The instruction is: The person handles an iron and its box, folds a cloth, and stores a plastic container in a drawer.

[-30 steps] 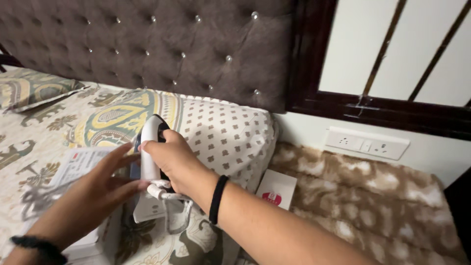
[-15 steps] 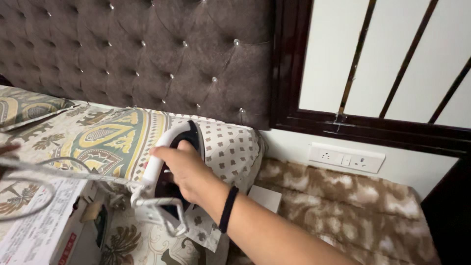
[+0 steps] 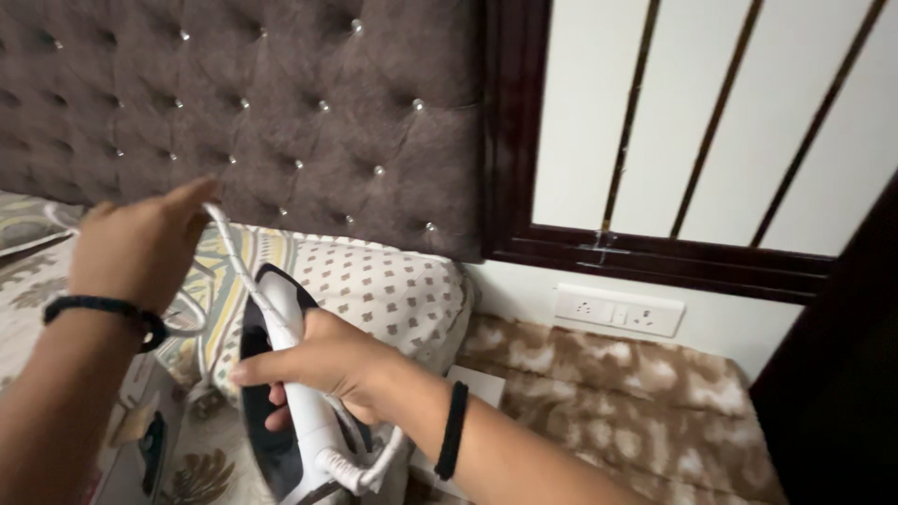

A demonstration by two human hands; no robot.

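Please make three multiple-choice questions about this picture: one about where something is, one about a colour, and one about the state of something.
1. Where is the wall socket panel?
A. On the wall right of the headboard, above the brown blanket
B. On the pillow
C. On the ceiling

2. What colour is the wristband on the right hand?
A. Red
B. Black
C. Yellow

3. What is the state of the iron?
A. Lying flat on the floor
B. Shut inside a box
C. Gripped by the right hand, with the left hand holding its cord

Answers: 1 A, the white panel sits under the dark frame. 2 B, the band looks black. 3 C, fingers wrap the handle and the cord runs up to the left hand.
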